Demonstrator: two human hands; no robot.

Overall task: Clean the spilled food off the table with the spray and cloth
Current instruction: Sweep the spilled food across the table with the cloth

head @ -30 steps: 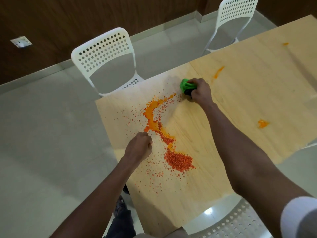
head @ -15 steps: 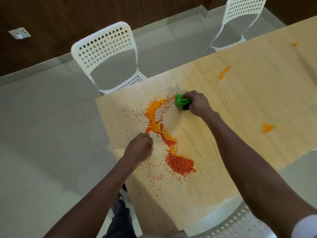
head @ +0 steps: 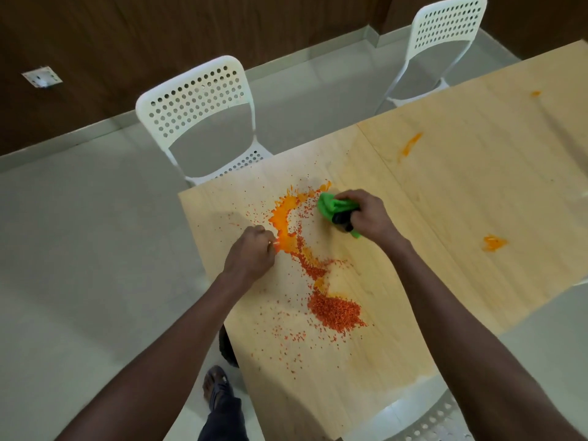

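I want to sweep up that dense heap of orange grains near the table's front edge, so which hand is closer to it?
Left. The left hand rests up and left of the grain heap. The right hand, gripping the green cloth, is farther off, beyond the heap at the spill's far end.

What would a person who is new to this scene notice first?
The bright orange spill of sauce and small red grains spread over the near end of the pale wooden table. At the spill's far edge, the right hand grips a crumpled green cloth. The left hand, fingers curled, rests at its left edge.
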